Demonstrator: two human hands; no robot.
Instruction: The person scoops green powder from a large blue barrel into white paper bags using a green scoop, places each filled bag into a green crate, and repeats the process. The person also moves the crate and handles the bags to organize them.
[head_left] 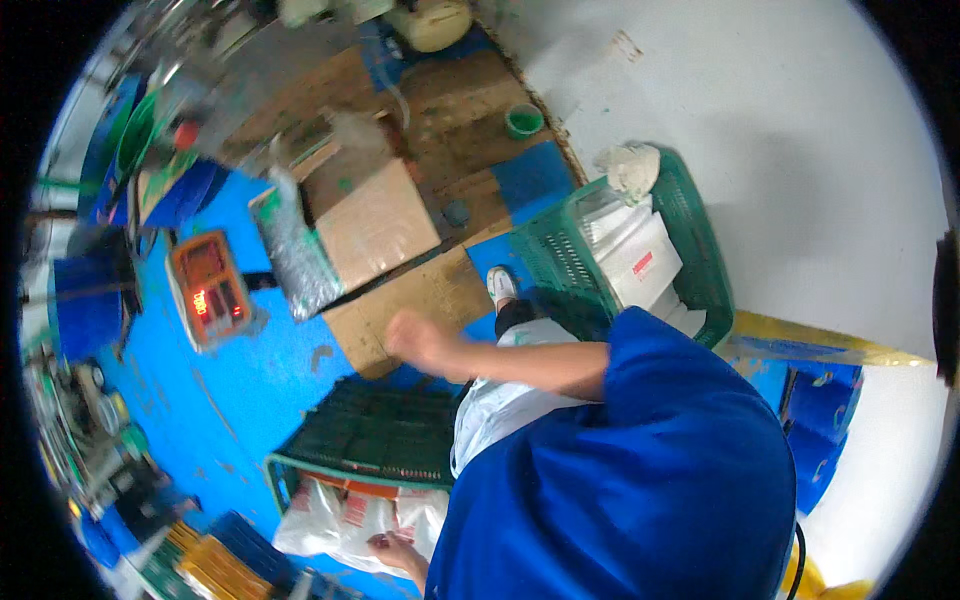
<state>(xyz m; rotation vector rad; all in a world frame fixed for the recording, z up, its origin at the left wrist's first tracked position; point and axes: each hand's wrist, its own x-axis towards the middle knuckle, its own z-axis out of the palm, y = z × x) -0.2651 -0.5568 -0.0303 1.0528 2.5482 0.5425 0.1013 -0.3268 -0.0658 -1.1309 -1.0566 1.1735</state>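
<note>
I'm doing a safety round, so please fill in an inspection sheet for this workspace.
Surface: blue floor, marked and scuffed, partly covered by cardboard.
Things being handled: white bags with red print, at the opening of the lower green crate.
Clutter: orange scale, display lit; carton; green cup; upper green crate holding white packages.
Hands: left hand at the bags, grip unclear; right hand motion-blurred, in front of the cardboard in view, finger pose unclear.
Cables: thin black line beside the blue shirt, possibly a cord.
Surroundings: white wall, yellow strip; far left too blurred to itemise.
</note>
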